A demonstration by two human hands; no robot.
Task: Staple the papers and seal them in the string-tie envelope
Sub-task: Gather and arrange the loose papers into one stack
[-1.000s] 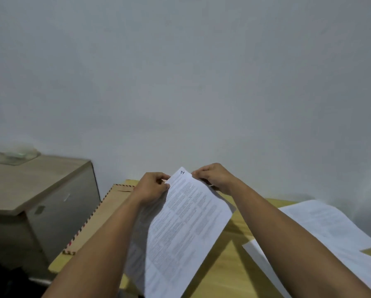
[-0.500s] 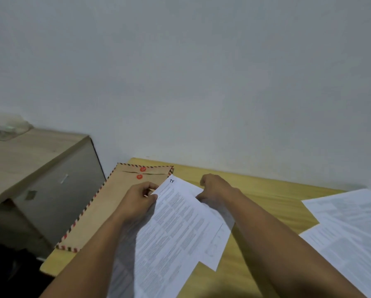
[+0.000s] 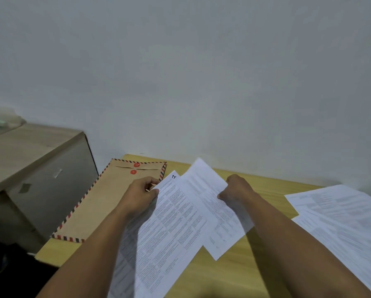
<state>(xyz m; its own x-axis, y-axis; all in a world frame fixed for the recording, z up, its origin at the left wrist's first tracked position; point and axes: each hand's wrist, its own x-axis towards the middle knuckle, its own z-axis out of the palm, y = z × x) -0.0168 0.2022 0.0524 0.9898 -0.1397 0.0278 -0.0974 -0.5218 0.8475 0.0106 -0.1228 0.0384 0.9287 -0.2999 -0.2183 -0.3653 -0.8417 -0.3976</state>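
Pinching printed sheets above the desk (image 3: 266, 186) — left hand (image 3: 140, 195) grips one sheet (image 3: 169, 229), right hand (image 3: 237, 189) another (image 3: 210, 201).

Both forearms reach forward, left grip (image 3: 142, 195) and right grip (image 3: 236, 189) pinched closed.

Plain office corner: wooden desk (image 3: 266, 190), printed sheets (image 3: 341, 211), cabinet (image 3: 40, 168)

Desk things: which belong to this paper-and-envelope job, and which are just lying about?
In the job:
left hand holding the numbered sheet
right hand holding a second sheet
string-tie envelope

Lying about:
spread papers, possibly spares
side cabinet
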